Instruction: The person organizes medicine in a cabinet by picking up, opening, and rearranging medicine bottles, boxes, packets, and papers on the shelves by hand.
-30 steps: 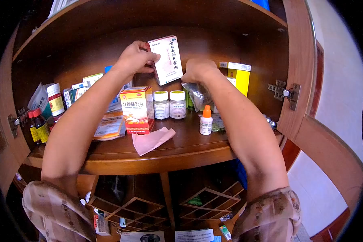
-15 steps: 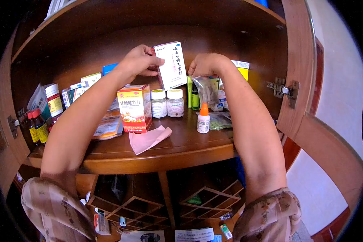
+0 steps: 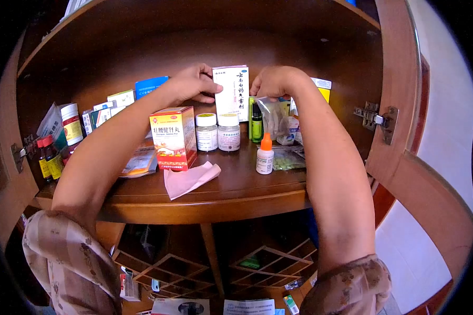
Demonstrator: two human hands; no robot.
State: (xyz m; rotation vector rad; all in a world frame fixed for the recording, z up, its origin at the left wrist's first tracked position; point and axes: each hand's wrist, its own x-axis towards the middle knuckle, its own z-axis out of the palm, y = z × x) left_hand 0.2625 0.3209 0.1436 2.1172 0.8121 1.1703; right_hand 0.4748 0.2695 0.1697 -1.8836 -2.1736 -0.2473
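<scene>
My left hand (image 3: pixel 197 85) grips the left edge of an upright white medicine box (image 3: pixel 231 97), thumb on its front. The box's lower end is hidden behind two white-lidded jars, one jar (image 3: pixel 206 135) beside another jar (image 3: pixel 228 136). My right hand (image 3: pixel 279 81) is closed, fingers curled down right of the box, above a green-labelled bottle (image 3: pixel 256 123) and a clear plastic bag (image 3: pixel 275 121). Whatever its fingers hold is hidden. A red-and-yellow medicine box (image 3: pixel 171 142) stands in front of my left forearm.
A pink cloth (image 3: pixel 190 179) and an orange-capped dropper bottle (image 3: pixel 265 155) are near the front edge of the wooden shelf (image 3: pixel 236 202). Small brown bottles (image 3: pixel 50 160), a red-and-white bottle (image 3: pixel 72 125) and a blue box (image 3: pixel 150 86) stand left. A door hinge (image 3: pixel 376 119) juts out right.
The white medicine box has moved right and slightly down with my left hand, and its tilt has straightened. My right hand stays by the green bottle, fingers still curled.
</scene>
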